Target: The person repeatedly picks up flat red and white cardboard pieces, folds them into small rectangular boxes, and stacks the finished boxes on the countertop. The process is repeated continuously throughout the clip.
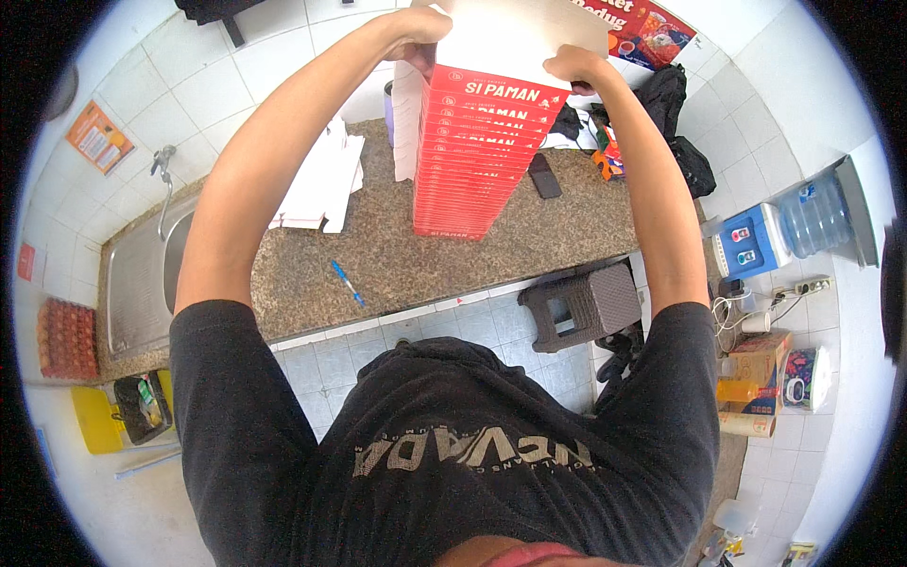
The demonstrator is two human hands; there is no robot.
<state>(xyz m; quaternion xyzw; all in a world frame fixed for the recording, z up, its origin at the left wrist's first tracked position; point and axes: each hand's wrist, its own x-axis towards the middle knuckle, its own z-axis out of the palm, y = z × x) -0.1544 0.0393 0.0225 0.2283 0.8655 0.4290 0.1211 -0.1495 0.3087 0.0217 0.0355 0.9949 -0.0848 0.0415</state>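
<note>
Tall stack of red boxes

The left hand and right hand grasp opposite edges of the top box. Beneath the stack: counter. Left of the stack: white card, blue pen. Right: dark phone.

Blue pen, dark stool

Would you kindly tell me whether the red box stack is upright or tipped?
Upright: the red box stack rises from the countertop.
</note>
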